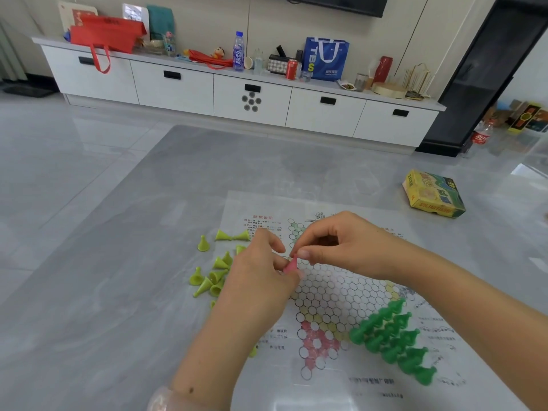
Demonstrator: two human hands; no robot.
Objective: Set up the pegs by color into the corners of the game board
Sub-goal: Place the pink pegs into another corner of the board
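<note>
Board: paper game board point(341, 292) lying flat on the grey table point(118, 292), printed w/ a star of circles – a red corner faces the person, a green one sits on the far side.
Pink peg: one pink peg point(290, 266) held up just above the board's left-middle circles, both hands on it.
Left hand: left hand point(261, 274) has fingers curled, pinching the wide base end of the pink peg.
Right hand: right hand point(338, 247) pinches the narrow tip w/ thumb and forefinger, other fingers curled loosely (so both grips are narrow and on the same peg).
Dark green pegs: dark green pegs point(394, 342) standing upright in a packed triangle on the near-right corner of the board.
Lime pegs: lime pegs point(213, 274) scattered loose on the table just left of the board – most tipped over, a couple upright.
Box: yellow-green box point(434, 194) on the table, well apart, far right.
Background: white cabinet point(237, 93) along the wall w/ bottles, bags etc on top.
</note>
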